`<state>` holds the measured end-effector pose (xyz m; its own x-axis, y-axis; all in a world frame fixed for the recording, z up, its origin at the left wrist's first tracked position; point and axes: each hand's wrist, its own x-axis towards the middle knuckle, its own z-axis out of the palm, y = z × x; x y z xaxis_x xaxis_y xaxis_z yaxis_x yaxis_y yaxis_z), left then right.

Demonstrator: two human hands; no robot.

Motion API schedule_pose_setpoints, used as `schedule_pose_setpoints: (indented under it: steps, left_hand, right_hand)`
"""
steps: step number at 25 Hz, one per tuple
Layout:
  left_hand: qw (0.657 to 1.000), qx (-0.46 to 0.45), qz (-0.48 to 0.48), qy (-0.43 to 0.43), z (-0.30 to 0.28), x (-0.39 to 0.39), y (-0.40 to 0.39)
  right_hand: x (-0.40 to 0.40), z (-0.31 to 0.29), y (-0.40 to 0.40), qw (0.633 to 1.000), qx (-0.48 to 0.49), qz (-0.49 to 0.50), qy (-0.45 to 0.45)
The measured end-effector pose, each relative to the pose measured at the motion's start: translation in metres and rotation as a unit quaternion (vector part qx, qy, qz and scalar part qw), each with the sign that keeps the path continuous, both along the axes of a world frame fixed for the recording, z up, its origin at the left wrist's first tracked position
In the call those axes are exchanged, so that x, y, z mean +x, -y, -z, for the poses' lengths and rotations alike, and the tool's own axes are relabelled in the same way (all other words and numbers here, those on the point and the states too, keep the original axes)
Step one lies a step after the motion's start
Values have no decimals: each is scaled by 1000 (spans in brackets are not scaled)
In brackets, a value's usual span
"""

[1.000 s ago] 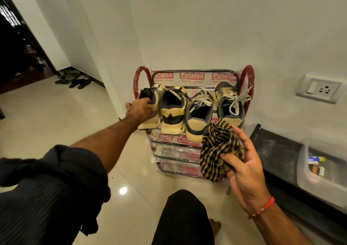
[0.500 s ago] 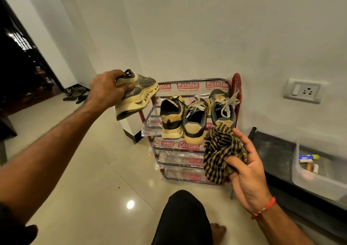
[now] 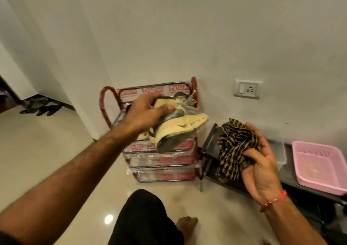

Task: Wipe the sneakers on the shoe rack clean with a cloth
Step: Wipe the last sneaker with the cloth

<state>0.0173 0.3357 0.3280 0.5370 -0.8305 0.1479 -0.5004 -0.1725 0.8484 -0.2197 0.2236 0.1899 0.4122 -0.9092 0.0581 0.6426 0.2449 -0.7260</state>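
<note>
Head view is showing the left hand (image 3: 144, 113) wrapping its grip around a cream and grey sneaker (image 3: 176, 130), holding it tilted just in front of the shoe rack (image 3: 165, 162). Right of the rack, the right hand (image 3: 261, 162) is pinching a bunched checked cloth (image 3: 234, 147). The sneaker is looking light and fairly stiff; gripping around heel and collar should be steadying it for wiping.

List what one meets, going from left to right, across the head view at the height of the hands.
Dark sandals → left hand → sneaker that it holds → checked cloth → right hand that grips it → pink tray.
</note>
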Motion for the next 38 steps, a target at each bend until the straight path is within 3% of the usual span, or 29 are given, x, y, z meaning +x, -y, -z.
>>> schedule_pose_setpoints:
  steps: [7,12,21,24,29,31,33,36,38]
  left_hand:
    - [986,45,90,-135,102,-73,72]
    - [903,85,107,-407,156,-89,77]
    - [820,92,53,-562,232,-78,74]
    - [810,109,62,-573,243,-80,78]
    - [815,66,96,-568,254,-87,81]
    - [808,44,98,-580,255,-91,83]
    - [826,34,92,-555,256,-93,85]
    - [879,55,98,-464,260,-91,87]
    - [891,62,122,-433,265,-94,84]
  right_hand:
    - [-60,20,33,997,18,74,-33]
    - [-63,35,34,987,-38,64,-141]
    - [-47,45,41,944,-155,64,-285]
    - [-34,49,31,899,-255,55,-353]
    - [-23,85,34,717,-421,39,-554]
    - [-21,96,36,682,-434,22,-588]
    - [-18,109,31,651,-455,-3,-608]
    - [-17,121,18,641,-474,-10,-603]
    - [-17,114,22,642,-469,4,-607]
